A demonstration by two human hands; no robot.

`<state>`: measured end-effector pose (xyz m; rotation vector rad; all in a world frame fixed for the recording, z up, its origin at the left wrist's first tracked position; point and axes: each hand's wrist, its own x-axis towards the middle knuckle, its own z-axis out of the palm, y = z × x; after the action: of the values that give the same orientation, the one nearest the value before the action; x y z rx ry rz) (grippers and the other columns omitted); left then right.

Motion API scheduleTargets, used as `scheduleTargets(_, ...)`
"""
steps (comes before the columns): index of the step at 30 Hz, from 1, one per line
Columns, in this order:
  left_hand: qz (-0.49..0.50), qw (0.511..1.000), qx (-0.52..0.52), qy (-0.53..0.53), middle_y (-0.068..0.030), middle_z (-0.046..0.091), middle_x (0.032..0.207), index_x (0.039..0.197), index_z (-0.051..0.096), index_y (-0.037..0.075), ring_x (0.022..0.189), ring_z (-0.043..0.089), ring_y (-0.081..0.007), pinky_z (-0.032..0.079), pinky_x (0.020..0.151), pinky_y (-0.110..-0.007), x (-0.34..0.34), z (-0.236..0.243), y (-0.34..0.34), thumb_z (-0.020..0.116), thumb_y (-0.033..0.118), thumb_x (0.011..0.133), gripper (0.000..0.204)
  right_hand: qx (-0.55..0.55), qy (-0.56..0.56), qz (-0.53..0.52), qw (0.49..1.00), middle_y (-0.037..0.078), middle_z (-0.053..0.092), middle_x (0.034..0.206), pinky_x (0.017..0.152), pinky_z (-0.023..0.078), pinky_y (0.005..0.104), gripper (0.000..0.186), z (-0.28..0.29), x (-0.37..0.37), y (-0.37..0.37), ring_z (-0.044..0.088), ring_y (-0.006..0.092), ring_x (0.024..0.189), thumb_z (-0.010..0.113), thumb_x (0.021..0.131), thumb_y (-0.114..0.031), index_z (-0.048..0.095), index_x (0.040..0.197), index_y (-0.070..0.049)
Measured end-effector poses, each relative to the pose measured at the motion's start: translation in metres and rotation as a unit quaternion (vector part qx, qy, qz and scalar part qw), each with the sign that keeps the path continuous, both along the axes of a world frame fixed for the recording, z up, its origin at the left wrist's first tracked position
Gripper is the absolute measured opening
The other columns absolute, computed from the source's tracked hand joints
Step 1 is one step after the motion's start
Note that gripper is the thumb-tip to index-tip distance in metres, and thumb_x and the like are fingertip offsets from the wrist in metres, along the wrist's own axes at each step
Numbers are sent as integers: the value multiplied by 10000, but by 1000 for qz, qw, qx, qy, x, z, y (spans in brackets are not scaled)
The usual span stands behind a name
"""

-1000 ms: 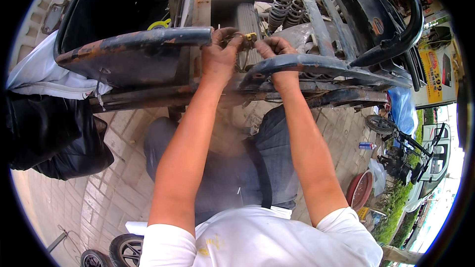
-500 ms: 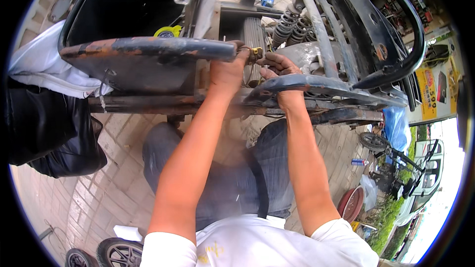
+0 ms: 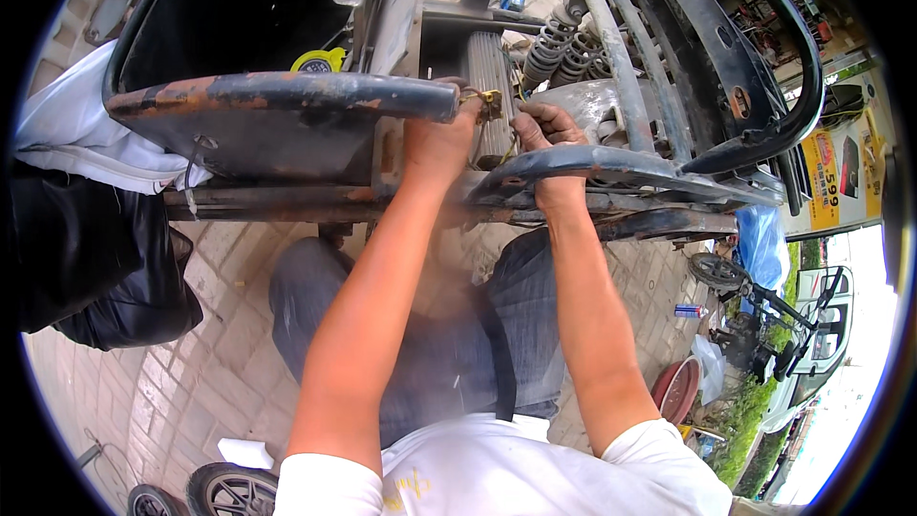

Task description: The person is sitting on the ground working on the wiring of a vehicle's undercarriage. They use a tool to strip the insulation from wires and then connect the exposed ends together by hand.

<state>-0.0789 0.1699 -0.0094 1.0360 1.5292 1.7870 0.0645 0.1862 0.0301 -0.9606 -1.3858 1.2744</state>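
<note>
My left hand (image 3: 441,141) reaches past the end of a dark, rust-patched frame tube (image 3: 287,94). Its fingertips, partly hidden by the tube, are closed on a small yellow-and-dark wire connector (image 3: 491,103). Just right of it, my right hand (image 3: 554,127) is held above a curved dark tube (image 3: 592,161), thumb and fingers drawn together. Whatever it pinches is too small to make out. Behind the hands stands a ribbed metal block (image 3: 490,62) inside the frame. Coil spring shock absorbers (image 3: 559,43) rise to the right of that block.
A round yellow object (image 3: 319,60) lies in the black tray at left. White cloth (image 3: 72,119) and a black bag (image 3: 91,253) hang beside the frame. On the paving are a wheel (image 3: 234,489), a white block (image 3: 245,452), a red-brown basin (image 3: 678,390) and a can (image 3: 690,311).
My right hand has drawn slightly away from the connector, to the right, with its fingers curled more. The left hand stays on the connector, which has turned a little. The view shifts slightly.
</note>
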Motion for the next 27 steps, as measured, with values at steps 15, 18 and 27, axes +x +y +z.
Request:
scheduleTargets(15, 10, 998, 45, 32, -71, 682, 930, 1064, 640, 18, 855, 628, -127, 497, 758, -264, 0, 10, -4, 698, 140, 813, 286, 50, -210, -182, 959, 177, 679, 832, 735, 485, 350, 275, -9, -26, 91, 632, 240, 741, 643, 840, -188, 648, 964, 57)
scheduleTargets(18, -26, 999, 39, 1, -76, 680, 953, 1113, 630, 18, 880, 626, -127, 501, 761, -264, -1, 7, -4, 691, 138, 823, 320, 154, -209, -153, 954, 127, 675, 809, 703, 483, 324, 224, 7, -27, 69, 610, 193, 724, 624, 858, -149, 654, 963, 46)
scheduleTargets(27, -72, 997, 16, -39, -86, 691, 935, 1064, 657, -9, 835, 634, -124, 496, 743, -251, 1, 19, -10, 685, 171, 847, 283, 338, -193, -95, 916, 173, 652, 713, 585, 495, 318, 193, 33, -33, 32, 645, 220, 610, 649, 871, -190, 679, 953, -19)
